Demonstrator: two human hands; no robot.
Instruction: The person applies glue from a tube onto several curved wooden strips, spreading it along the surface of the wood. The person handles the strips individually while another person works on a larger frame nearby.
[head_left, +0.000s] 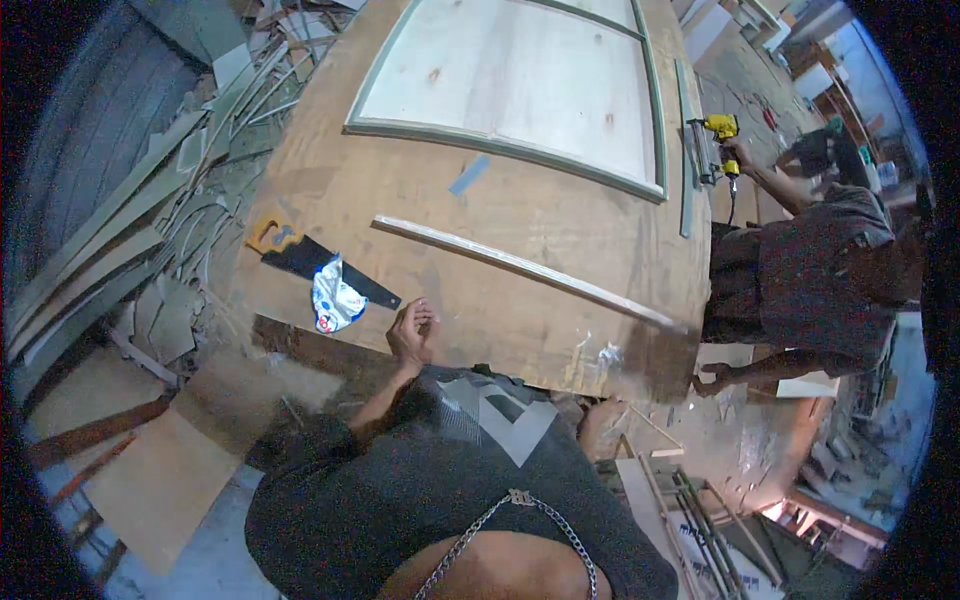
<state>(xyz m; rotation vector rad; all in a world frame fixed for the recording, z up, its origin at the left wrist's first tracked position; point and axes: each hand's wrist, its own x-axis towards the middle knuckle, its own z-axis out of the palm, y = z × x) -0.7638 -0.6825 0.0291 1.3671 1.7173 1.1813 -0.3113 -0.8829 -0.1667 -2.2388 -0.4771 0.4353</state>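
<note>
My left hand (413, 332) is over the table's near edge, fingers loosely bent, with nothing visible in it. Just beyond its fingertips lies the tip of a handsaw (300, 257) with a yellow-orange handle. A crumpled white and blue plastic packet (337, 298) rests against the saw blade. Low at the near edge, right of my shirt, only a small part of my right hand (599, 414) shows; its fingers are hidden. A long narrow wooden strip (520, 265) lies slantwise across the wooden tabletop (480, 345).
Farther on lies a green-edged panel frame (510, 85), with a short blue-grey strip (468, 175) before it. At right a co-worker (815, 265) holds a yellow nail gun (718, 140) by a green strip (686, 150). Scrap strips (130, 235) are heaped at left.
</note>
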